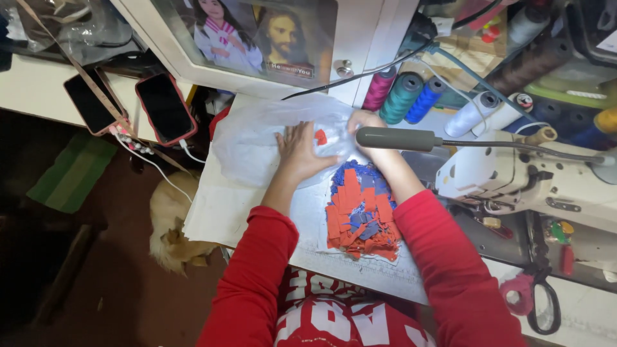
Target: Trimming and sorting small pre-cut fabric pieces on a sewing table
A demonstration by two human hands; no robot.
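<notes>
My left hand (301, 151) lies flat, fingers spread, on a clear plastic bag (257, 138) spread over the white sewing table (222, 212). My right hand (365, 123) grips the bag's right edge, partly hidden behind a grey lamp head (393, 138). A single orange scrap (320, 136) sits inside the bag between the hands. Below them, between my red-sleeved forearms, is a heap of orange and blue fabric strips (360, 212).
A white sewing machine (514, 173) stands at right, with thread spools (403, 96) behind it. Pink-handled scissors (536, 302) lie at the lower right. Two phones (164, 108) rest on a shelf at left. A light-furred animal (170, 231) lies on the floor beside the table.
</notes>
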